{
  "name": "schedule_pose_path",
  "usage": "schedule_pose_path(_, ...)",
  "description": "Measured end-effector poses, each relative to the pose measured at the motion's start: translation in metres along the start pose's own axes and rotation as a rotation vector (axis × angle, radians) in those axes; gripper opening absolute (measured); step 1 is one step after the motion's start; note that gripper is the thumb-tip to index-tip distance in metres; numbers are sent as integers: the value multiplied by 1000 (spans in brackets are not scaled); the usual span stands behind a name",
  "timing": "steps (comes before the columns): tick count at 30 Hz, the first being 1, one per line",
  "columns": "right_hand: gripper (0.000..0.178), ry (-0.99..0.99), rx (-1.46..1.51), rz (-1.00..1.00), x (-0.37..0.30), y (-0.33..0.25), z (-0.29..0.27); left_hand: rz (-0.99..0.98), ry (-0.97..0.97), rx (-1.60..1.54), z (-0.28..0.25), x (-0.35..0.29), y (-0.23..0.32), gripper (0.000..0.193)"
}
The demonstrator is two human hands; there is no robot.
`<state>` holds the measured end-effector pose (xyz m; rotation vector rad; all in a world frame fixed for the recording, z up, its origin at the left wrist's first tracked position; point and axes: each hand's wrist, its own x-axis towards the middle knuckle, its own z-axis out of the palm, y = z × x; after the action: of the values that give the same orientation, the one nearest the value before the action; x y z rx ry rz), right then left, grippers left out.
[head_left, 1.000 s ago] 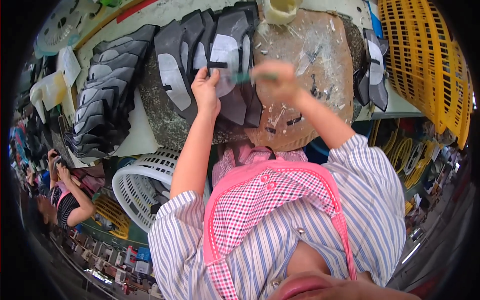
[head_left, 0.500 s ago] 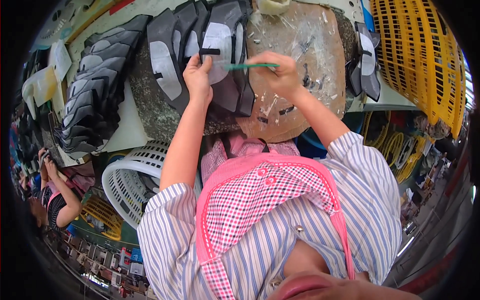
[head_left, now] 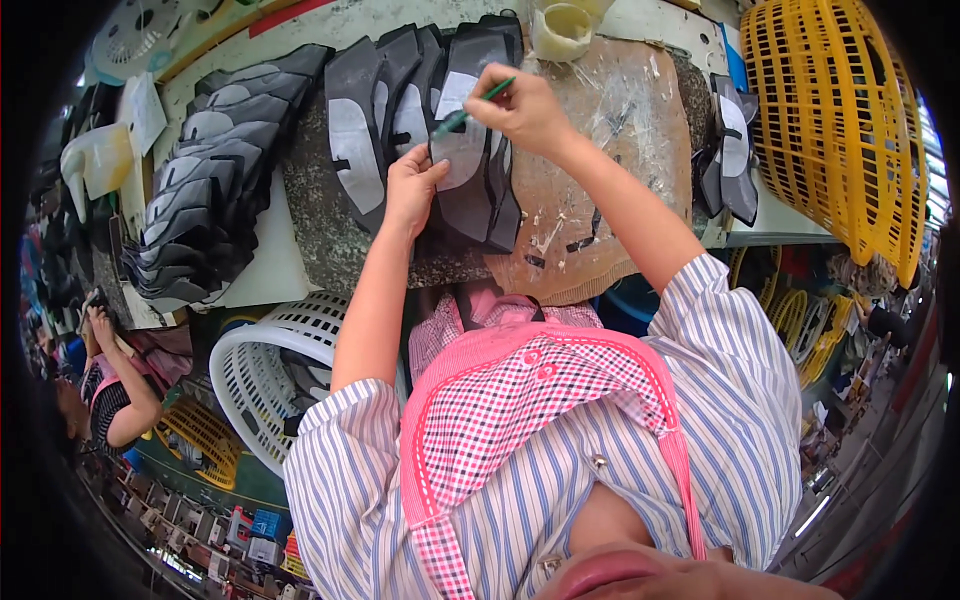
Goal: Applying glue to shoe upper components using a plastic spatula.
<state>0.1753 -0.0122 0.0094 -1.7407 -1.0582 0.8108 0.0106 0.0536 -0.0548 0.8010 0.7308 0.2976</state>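
My right hand [head_left: 520,110] grips a thin green-handled brush [head_left: 450,124], slanted so that its tip points down and left to a dark panel [head_left: 463,200] with a pale grey patch. My left hand [head_left: 412,190] is closed at that panel's left edge, thumb over the patch, pinching it. The brush tip is just above these fingers, and whether it touches the panel is hard to tell. Several similar panels [head_left: 355,150] overlap to the left, some with a short black strip on the grey patch.
Further left lies a long overlapping row of dark panels [head_left: 215,150]. Glue-smeared cardboard [head_left: 590,170] with black scraps is on the right, a cup [head_left: 560,32] at its far edge. Yellow baskets [head_left: 830,120] stand right, a white basket [head_left: 245,385] below. A co-worker [head_left: 125,390] sits far left.
My right hand has moved left and up, turning the brush from level to slanted over the panel. My left hand has dropped from the black strip to the panel's edge. The view has shifted slightly.
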Motion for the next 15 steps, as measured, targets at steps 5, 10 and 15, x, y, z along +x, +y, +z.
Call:
schedule_pose_path(5,17,27,-262,60,3,-23,-29,39,33,19,-3,1,-3,24)
schedule_pose_path(10,21,6,-255,-124,18,-12,3,-5,16,-14,-4,1,-2,24)
schedule_pose_path(15,21,101,-222,-6,19,0,-39,-7,29,-7,-1,-1,0,28)
